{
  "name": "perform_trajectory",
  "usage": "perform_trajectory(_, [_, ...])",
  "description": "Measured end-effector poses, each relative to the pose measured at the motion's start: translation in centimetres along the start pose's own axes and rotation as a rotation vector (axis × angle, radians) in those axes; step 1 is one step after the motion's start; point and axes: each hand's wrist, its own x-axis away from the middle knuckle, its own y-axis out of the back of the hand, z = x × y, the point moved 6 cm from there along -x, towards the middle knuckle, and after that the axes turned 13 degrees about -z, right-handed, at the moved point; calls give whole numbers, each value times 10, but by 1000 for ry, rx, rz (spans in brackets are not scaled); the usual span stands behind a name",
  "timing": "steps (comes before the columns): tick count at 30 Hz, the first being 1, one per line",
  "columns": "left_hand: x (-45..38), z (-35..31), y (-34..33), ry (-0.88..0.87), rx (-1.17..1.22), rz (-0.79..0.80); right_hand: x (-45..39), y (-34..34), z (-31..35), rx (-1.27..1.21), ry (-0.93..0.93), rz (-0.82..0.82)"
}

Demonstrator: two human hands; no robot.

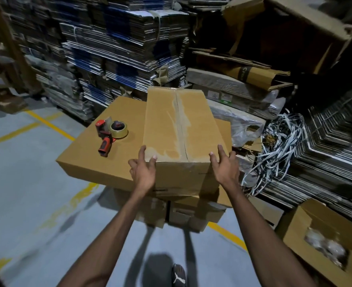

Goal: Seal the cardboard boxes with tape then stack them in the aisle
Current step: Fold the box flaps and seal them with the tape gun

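With tape already along the box [179, 129] seam, both hands, left [143, 170] and right [224, 168], clasp its near corners; lifting it to stack looks next.

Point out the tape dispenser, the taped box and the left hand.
tape dispenser [109, 135], head view, on its red body.
taped box [179, 125], head view, on the taped top seam.
left hand [143, 169], head view, back of the hand.
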Motion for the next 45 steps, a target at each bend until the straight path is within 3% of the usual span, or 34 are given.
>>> perform_trajectory(7, [6,-4,5,297,234,-190,47,21,25,19,-62,-54])
perform_trajectory(12, [43,-6,-36,308,333,-94,83,17,49,-20,-81,-72])
perform_trajectory(18, [15,2,-42,211,300,-15,97,12,57,-214,-49,-117])
perform_trajectory(21, [-17,-10,-43,164,357,133,90,3,66,-281,27,4])
perform_trajectory(23, [-44,-17,-49,133,307,183,79,0,71,-250,134,108])
perform_trajectory(26, [-85,-30,-61,58,158,177,47,2,73,68,382,122])
perform_trajectory(30, [-141,-38,-84,144,56,103,-3,-12,91,175,587,160])
perform_trajectory(35, [-202,-56,-99,94,-30,81,-64,-50,131,-43,680,246])
perform_trajectory(39, [-249,-69,-105,-92,-160,72,-108,-87,171,-92,771,278])
perform_trajectory(41, [-267,-71,-110,-158,-133,164,-118,-107,192,-104,743,264])
perform_trajectory(45, [-301,-54,-91,63,76,335,-139,-144,227,-176,636,271])
